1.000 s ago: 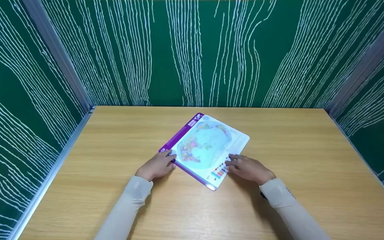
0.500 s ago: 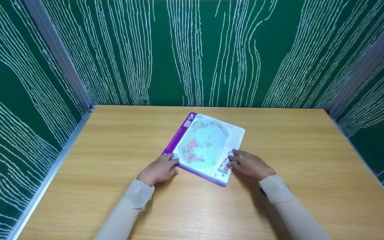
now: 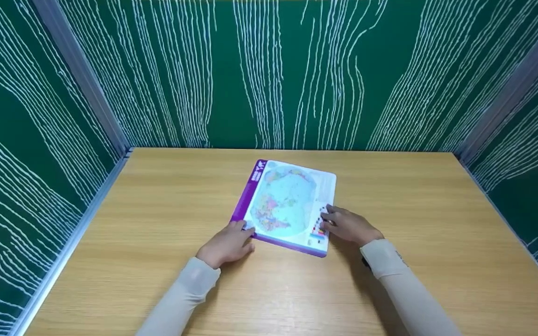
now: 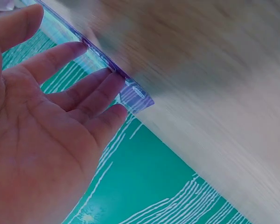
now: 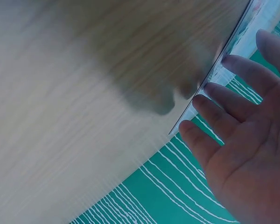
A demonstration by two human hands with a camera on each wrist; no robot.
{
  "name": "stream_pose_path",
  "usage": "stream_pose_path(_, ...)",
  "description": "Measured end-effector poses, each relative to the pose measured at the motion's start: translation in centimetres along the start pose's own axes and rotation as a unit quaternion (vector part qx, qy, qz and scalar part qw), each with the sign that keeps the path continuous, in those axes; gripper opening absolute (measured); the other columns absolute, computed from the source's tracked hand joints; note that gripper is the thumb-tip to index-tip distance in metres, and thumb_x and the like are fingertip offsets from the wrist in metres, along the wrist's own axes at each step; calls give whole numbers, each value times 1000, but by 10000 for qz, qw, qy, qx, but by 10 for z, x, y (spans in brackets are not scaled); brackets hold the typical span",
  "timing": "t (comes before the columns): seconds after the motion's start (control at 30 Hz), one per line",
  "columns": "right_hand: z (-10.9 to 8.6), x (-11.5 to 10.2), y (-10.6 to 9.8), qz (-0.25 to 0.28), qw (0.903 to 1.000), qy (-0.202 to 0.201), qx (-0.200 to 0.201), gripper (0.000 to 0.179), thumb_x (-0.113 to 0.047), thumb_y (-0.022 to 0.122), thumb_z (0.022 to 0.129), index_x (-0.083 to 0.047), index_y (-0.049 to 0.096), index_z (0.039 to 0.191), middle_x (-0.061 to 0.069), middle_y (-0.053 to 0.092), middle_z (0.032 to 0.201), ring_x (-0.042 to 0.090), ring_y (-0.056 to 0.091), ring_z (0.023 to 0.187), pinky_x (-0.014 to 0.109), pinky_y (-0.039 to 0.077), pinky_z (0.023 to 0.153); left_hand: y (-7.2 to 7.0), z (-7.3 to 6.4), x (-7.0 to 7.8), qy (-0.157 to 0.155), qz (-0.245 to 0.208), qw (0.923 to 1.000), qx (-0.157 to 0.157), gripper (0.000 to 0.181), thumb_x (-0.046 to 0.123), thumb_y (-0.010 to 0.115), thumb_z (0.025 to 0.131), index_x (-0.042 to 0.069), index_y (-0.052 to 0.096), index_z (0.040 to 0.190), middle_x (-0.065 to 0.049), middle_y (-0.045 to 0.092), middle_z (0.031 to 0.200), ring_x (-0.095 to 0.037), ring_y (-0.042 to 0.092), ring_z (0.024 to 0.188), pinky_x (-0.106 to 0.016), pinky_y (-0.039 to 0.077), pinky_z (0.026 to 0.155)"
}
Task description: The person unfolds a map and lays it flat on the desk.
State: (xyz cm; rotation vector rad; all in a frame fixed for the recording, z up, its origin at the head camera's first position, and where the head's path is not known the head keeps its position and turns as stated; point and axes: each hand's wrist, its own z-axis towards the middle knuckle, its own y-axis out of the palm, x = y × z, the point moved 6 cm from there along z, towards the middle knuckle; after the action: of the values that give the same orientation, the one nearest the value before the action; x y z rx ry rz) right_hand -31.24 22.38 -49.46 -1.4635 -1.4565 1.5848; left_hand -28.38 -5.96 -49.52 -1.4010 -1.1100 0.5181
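Turned counter-clockwise since the earlier frames, the world-map sheet (image 3: 292,191) lies on the bench (image 3: 157,196) between the hands, slightly askew. Its purple strip (image 3: 245,193) runs along the left side, with white lettering (image 3: 256,173) near the top too small to read; coloured bars (image 3: 317,233) and small print at the lower right are equally illegible. The left hand (image 3: 227,243) rests its fingers, extended and not clenched, on the sheet's lower left corner. The right hand (image 3: 350,226) likewise touches the right edge with loosely straight fingers. Green walls (image 3: 224,93) with white wavy lines surround the bench.
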Motion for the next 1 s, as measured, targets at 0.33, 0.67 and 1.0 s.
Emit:
stream_pose_path(0.33,2,5,0,159,9991,324,-228,50,-37,51,99,-14,46,143,14,31,156,40,26,144,59,26,113,1,-2,6,134,115,9998,30,53,37,53,98,10,46,143,-16,41,147,-33,40,136,-46,35,113)
stream_pose_path(0.67,-1,5,2,130,9995,188,-200,54,-39,52,98,-14,43,146,16,29,157,40,26,144,57,27,113,-3,1,-4,258,-324,9991,19,45,32,47,100,12,50,140,-19,33,153,-41,29,142,-52,28,116)
stream_pose_path(1.0,-7,0,2,67,9999,20,-135,58,-43,52,97,-18,39,148,13,29,157,37,27,144,56,29,113,-12,9,-19,-8,-795,9967,162,47,31,48,100,15,46,144,-9,34,155,-31,30,144,-50,26,118)
